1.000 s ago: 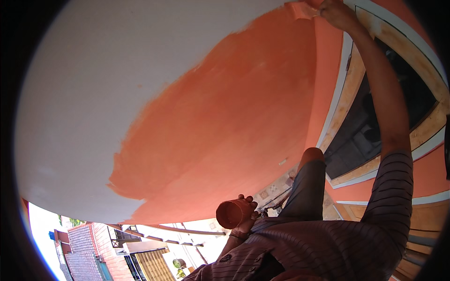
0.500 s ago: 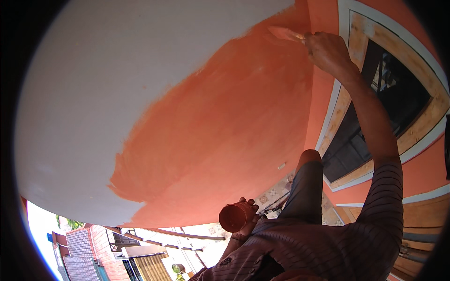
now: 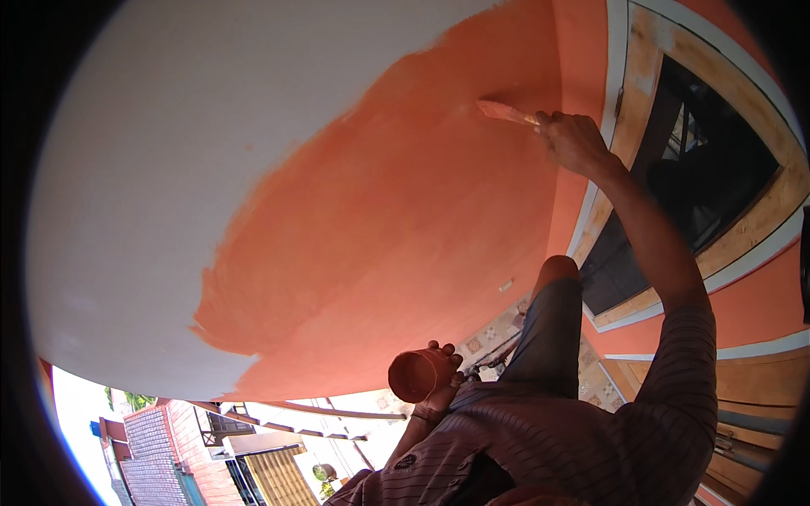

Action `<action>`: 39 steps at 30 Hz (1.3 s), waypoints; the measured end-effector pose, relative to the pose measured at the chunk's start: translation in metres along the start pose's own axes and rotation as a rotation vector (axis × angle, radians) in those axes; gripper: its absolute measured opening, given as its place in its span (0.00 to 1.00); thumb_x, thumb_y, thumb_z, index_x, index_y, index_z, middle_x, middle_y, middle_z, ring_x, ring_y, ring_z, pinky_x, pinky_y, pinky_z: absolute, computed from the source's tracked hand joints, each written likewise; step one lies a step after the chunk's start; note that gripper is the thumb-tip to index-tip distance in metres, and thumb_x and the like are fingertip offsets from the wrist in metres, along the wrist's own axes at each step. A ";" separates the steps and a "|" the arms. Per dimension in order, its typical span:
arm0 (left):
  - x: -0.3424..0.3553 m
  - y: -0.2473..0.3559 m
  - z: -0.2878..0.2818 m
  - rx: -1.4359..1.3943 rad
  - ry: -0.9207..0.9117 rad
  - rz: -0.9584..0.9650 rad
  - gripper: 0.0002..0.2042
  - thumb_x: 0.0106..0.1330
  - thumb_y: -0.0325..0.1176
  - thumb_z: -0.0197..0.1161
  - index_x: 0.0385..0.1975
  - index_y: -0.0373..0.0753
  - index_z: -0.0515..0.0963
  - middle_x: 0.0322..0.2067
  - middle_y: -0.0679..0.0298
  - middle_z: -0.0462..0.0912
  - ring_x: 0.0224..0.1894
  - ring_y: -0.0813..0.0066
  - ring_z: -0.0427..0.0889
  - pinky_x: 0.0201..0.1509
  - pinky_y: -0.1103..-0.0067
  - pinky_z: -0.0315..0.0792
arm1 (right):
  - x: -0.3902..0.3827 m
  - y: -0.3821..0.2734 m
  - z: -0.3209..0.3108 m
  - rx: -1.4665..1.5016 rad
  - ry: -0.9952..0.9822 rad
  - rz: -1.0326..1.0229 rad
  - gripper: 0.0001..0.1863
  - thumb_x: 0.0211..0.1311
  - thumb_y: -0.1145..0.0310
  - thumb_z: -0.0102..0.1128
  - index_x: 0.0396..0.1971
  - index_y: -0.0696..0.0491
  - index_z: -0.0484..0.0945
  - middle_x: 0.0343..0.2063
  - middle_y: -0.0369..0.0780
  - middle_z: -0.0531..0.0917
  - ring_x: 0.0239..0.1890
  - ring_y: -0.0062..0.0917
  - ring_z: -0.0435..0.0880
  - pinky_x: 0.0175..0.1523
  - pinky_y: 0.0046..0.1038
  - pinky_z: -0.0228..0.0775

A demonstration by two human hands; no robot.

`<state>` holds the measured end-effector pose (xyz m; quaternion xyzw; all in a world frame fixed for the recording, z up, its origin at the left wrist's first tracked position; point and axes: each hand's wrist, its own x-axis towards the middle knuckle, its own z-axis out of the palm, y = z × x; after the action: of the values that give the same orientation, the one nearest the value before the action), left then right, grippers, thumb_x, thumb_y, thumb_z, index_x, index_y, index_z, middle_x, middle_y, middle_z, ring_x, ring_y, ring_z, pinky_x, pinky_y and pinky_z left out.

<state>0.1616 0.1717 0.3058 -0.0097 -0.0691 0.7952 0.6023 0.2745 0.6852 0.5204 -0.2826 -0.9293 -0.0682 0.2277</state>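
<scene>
My right hand (image 3: 576,143) grips the handle of a paintbrush (image 3: 509,112), its bristles coated orange and set against the wall (image 3: 396,194). A broad patch of that wall is orange, while its upper left part (image 3: 169,152) is whitish with an uneven border between the two. Low in front of my body, my left hand (image 3: 443,379) is wrapped round an orange paint pot (image 3: 413,376). The pot's mouth faces up toward me, and orange paint coats its inside.
On the right is a window (image 3: 700,169) with a wooden frame and white trim. Patterned floor tiles (image 3: 485,341) show far below beside my leg. A wooden ladder-like piece (image 3: 287,426) and a brick building (image 3: 160,447) are at the lower left. A small pale fitting (image 3: 505,285) sits low on the wall.
My right hand and the paintbrush have moved down along the orange wall near the corner. My left hand still holds the paint pot, shifted slightly up and left in view.
</scene>
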 end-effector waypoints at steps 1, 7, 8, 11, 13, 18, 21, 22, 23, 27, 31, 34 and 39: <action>-0.001 -0.001 0.001 0.005 0.006 0.002 0.30 0.69 0.52 0.70 0.67 0.44 0.72 0.65 0.50 0.72 0.67 0.51 0.72 0.58 0.52 0.80 | 0.014 0.019 -0.006 0.015 0.016 0.036 0.09 0.70 0.73 0.60 0.46 0.59 0.81 0.29 0.49 0.87 0.33 0.46 0.90 0.37 0.47 0.82; -0.005 -0.003 0.003 0.003 0.031 0.019 0.29 0.70 0.50 0.70 0.66 0.44 0.73 0.64 0.52 0.73 0.67 0.52 0.72 0.57 0.53 0.80 | 0.048 0.057 -0.014 -0.019 0.207 0.529 0.10 0.74 0.67 0.59 0.46 0.58 0.82 0.29 0.50 0.87 0.36 0.47 0.91 0.39 0.50 0.80; -0.005 -0.004 0.004 -0.008 0.019 0.015 0.29 0.70 0.49 0.70 0.66 0.44 0.73 0.63 0.52 0.73 0.67 0.52 0.72 0.57 0.53 0.80 | 0.042 0.035 -0.008 0.056 0.110 0.419 0.11 0.74 0.67 0.60 0.47 0.59 0.81 0.29 0.50 0.87 0.36 0.48 0.90 0.39 0.49 0.81; -0.003 -0.005 0.006 -0.003 0.032 0.033 0.28 0.71 0.49 0.69 0.66 0.44 0.73 0.63 0.52 0.73 0.67 0.52 0.72 0.58 0.53 0.81 | -0.001 -0.055 0.013 0.148 -0.059 0.112 0.14 0.74 0.67 0.60 0.51 0.61 0.78 0.28 0.51 0.87 0.33 0.48 0.90 0.37 0.48 0.81; -0.002 -0.005 0.009 -0.007 0.025 0.027 0.27 0.71 0.49 0.69 0.66 0.44 0.73 0.63 0.52 0.74 0.67 0.52 0.72 0.59 0.53 0.81 | -0.014 -0.083 0.016 0.223 -0.191 -0.105 0.14 0.73 0.66 0.62 0.50 0.59 0.80 0.29 0.48 0.87 0.33 0.45 0.90 0.39 0.48 0.81; -0.002 -0.006 0.014 0.021 0.004 0.014 0.28 0.72 0.49 0.68 0.67 0.43 0.73 0.63 0.51 0.73 0.67 0.51 0.72 0.60 0.52 0.81 | 0.029 -0.028 -0.012 0.438 0.058 0.257 0.12 0.75 0.62 0.59 0.47 0.52 0.85 0.32 0.43 0.89 0.36 0.43 0.90 0.44 0.49 0.78; -0.004 -0.007 0.013 0.016 -0.018 0.019 0.28 0.72 0.49 0.68 0.67 0.42 0.73 0.64 0.50 0.73 0.68 0.51 0.72 0.61 0.51 0.81 | 0.047 -0.011 -0.024 0.237 0.242 0.362 0.12 0.76 0.63 0.58 0.45 0.57 0.83 0.30 0.46 0.89 0.35 0.42 0.91 0.41 0.48 0.80; -0.005 -0.006 0.012 0.022 -0.016 0.026 0.28 0.73 0.50 0.68 0.67 0.43 0.73 0.64 0.50 0.72 0.68 0.50 0.72 0.61 0.51 0.80 | 0.042 -0.025 -0.023 0.222 0.204 0.401 0.11 0.75 0.65 0.59 0.45 0.58 0.82 0.30 0.47 0.88 0.33 0.41 0.91 0.40 0.46 0.81; -0.005 -0.006 0.012 0.029 -0.018 0.031 0.28 0.73 0.50 0.68 0.67 0.43 0.73 0.64 0.50 0.72 0.69 0.50 0.71 0.61 0.51 0.80 | 0.039 -0.040 -0.024 0.179 0.249 0.429 0.11 0.75 0.66 0.59 0.44 0.59 0.82 0.29 0.47 0.88 0.32 0.40 0.91 0.38 0.45 0.82; -0.003 -0.001 0.010 -0.009 -0.004 0.005 0.29 0.72 0.50 0.68 0.67 0.43 0.73 0.65 0.50 0.72 0.70 0.50 0.71 0.62 0.50 0.80 | 0.003 -0.154 -0.003 0.224 -0.046 -0.002 0.11 0.75 0.66 0.62 0.46 0.59 0.78 0.28 0.51 0.86 0.29 0.43 0.90 0.33 0.45 0.80; -0.002 0.001 0.007 0.005 -0.005 -0.007 0.28 0.73 0.51 0.67 0.67 0.43 0.73 0.65 0.50 0.72 0.69 0.50 0.71 0.60 0.51 0.80 | -0.003 -0.157 -0.006 0.448 0.088 -0.146 0.10 0.75 0.66 0.62 0.48 0.56 0.82 0.28 0.47 0.86 0.33 0.46 0.88 0.40 0.48 0.79; -0.010 0.001 0.006 0.009 0.035 0.018 0.28 0.74 0.53 0.65 0.66 0.42 0.73 0.65 0.50 0.72 0.68 0.50 0.72 0.58 0.52 0.80 | 0.036 -0.073 -0.037 0.382 0.151 0.238 0.11 0.78 0.62 0.56 0.44 0.51 0.86 0.32 0.46 0.89 0.39 0.46 0.89 0.45 0.48 0.79; -0.015 0.004 0.005 -0.004 0.069 0.073 0.28 0.76 0.55 0.60 0.65 0.40 0.74 0.63 0.49 0.75 0.66 0.49 0.74 0.57 0.51 0.81 | 0.054 -0.076 -0.059 0.073 0.164 0.484 0.13 0.79 0.62 0.56 0.44 0.56 0.82 0.32 0.50 0.89 0.37 0.48 0.90 0.42 0.50 0.80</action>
<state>0.1612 0.1558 0.3088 -0.0409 -0.0494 0.8157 0.5750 0.2154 0.6335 0.5978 -0.4820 -0.8148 -0.0010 0.3222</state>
